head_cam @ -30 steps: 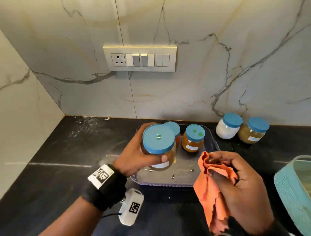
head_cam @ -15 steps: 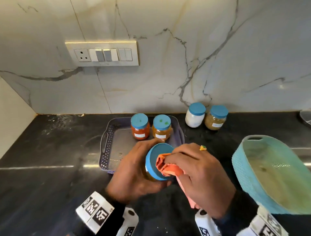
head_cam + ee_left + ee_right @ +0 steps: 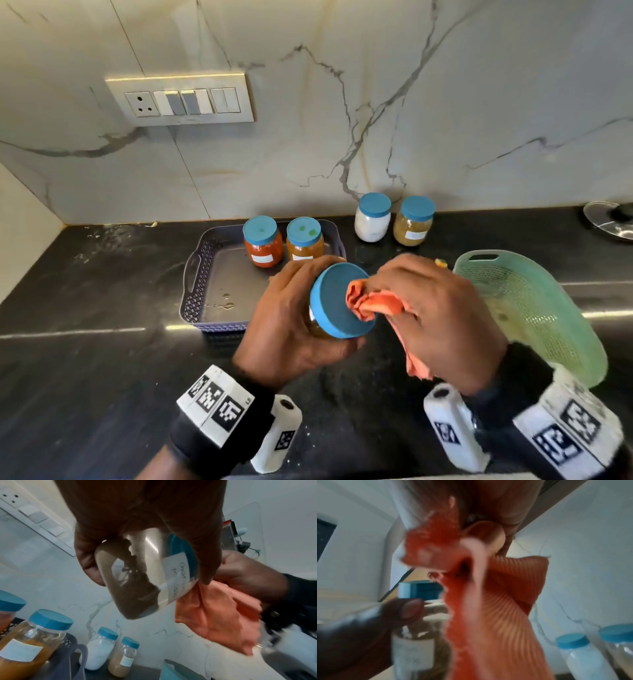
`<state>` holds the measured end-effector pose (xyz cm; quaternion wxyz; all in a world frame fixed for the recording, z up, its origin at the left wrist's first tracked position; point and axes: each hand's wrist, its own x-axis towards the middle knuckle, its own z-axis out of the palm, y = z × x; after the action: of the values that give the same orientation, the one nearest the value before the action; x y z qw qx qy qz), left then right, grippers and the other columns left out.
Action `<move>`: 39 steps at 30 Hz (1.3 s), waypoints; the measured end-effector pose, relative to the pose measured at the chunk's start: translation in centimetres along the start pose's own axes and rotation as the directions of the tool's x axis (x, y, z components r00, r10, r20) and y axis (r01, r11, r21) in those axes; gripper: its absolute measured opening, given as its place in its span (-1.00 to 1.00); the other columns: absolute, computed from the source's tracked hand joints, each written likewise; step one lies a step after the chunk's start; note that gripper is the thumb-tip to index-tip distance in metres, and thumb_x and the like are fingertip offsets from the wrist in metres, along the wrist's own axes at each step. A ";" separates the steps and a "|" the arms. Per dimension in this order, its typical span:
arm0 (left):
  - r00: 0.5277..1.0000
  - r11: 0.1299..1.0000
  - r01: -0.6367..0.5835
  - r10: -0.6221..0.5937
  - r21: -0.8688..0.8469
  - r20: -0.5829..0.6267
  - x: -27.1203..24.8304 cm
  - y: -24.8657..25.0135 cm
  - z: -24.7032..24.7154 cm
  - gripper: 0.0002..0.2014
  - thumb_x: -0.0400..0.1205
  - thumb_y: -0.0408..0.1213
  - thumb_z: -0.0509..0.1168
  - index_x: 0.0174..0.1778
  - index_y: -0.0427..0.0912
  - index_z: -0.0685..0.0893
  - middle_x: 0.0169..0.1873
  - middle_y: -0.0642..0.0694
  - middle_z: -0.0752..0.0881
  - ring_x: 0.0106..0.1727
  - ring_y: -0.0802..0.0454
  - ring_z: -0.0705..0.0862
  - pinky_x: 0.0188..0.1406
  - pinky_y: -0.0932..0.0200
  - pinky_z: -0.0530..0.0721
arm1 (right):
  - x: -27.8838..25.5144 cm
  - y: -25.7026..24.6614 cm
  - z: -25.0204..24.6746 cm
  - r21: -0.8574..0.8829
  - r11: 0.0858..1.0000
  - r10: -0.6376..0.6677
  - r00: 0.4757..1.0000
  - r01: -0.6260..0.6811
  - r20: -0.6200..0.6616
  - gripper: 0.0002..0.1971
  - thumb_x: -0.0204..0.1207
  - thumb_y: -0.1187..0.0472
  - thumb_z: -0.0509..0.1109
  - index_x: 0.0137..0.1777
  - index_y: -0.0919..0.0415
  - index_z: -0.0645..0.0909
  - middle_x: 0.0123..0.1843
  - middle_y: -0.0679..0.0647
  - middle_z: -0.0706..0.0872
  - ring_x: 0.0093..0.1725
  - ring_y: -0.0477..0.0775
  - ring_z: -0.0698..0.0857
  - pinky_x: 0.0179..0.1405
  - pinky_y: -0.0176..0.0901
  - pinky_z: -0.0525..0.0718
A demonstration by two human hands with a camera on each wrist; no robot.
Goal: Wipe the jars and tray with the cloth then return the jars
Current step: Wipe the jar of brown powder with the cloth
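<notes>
Mid-task, I judge: my left hand [image 3: 291, 329] grips a tilted jar [image 3: 147, 574] above the worktop [image 3: 85, 359], right hand [image 3: 442, 318] clutching the cloth [image 3: 370, 303] on its lid [image 3: 337, 301]; two jars wait in the unwiped tray [image 3: 219, 284], two beside it.

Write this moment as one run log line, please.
step: wiping lid | left hand: holds jar, tilted | right hand: presses cloth on lid | tray: two jars | counter: two jars

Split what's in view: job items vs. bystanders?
Job: held jar in left hand; orange cloth in right hand; tray with two jars; two counter jars.
Bystanders: green basket; switch panel.
</notes>
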<state>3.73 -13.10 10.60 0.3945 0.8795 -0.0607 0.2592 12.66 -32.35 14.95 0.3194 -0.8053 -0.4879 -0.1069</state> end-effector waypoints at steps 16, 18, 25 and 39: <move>1.000 0.990 0.030 -0.030 0.139 0.000 -0.5 2.1 2.7 -0.09 0.23 0.24 0.62 0.52 0.27 0.43 0.37 0.29 0.58 0.36 0.12 0.66 0.28 0.03 0.74 | 0.1 0.3 -1.2 0.007 0.995 0.099 0.995 -0.099 0.004 -0.82 0.53 0.10 0.38 0.05 0.06 0.74 -0.01 -0.13 0.71 -0.08 -0.11 0.70 -0.09 -0.51 0.50; 1.000 0.994 0.027 -0.025 0.108 -0.013 -0.1 2.0 2.4 -0.10 0.23 0.23 0.62 0.51 0.37 0.41 0.38 0.38 0.56 0.37 0.18 0.65 0.32 0.15 0.70 | 0.5 -1.2 -1.1 0.050 0.997 0.058 0.998 -0.059 0.016 -0.76 0.54 0.01 0.30 0.07 0.03 0.74 0.02 -0.16 0.71 -0.03 -0.16 0.69 -0.02 -0.49 0.55; 0.996 0.990 0.042 -0.031 0.136 -0.079 -1.2 1.0 0.8 -0.08 0.14 0.24 0.67 0.46 0.41 0.47 0.30 0.37 0.62 0.32 0.41 0.61 0.25 0.56 0.52 | -1.4 -1.2 -0.9 -0.047 0.999 0.004 0.998 -0.001 0.066 -0.81 0.47 -0.07 0.33 -0.03 -0.14 0.75 -0.05 -0.27 0.67 -0.12 -0.26 0.62 -0.11 -0.54 0.46; 0.999 0.988 0.027 -0.022 0.150 -0.035 -1.3 -2.2 -7.2 -0.12 0.19 0.23 0.69 0.43 0.09 0.59 0.31 0.28 0.63 0.32 0.26 0.66 0.25 0.26 0.66 | 2.9 -5.4 3.4 -0.028 1.000 0.003 0.999 -0.002 0.040 -0.82 0.44 0.20 0.47 0.02 -0.01 0.75 -0.03 -0.17 0.68 -0.09 -0.14 0.66 -0.13 -0.15 0.66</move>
<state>0.33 -6.52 12.47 0.3309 0.9031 -0.0237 0.2727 9.00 -26.42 15.91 0.2985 -0.8124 -0.4914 -0.0972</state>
